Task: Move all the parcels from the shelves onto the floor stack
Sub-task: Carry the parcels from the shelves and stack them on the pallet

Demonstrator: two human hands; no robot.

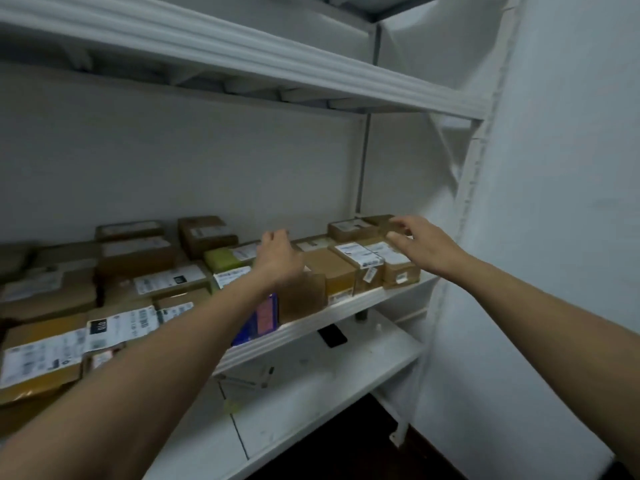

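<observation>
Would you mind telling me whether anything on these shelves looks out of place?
A flat black rectangular object, possibly a phone, lies on the white lower shelf, not among the brown cardboard parcels on the shelf above. Otherwise nothing stands out.

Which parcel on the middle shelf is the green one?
The small green parcel mid-shelf, just left of the left hand. Around it are brown cardboard parcels; the front-edge parcel is blue and pink.

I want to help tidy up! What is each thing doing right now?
Left hand: open, reaching over parcels, holding nothing.
Right hand: open, fingers spread above the rightmost box.
Parcels: sealed, lying on the middle shelf.
Black flat thing: lying on the lower shelf.
</observation>
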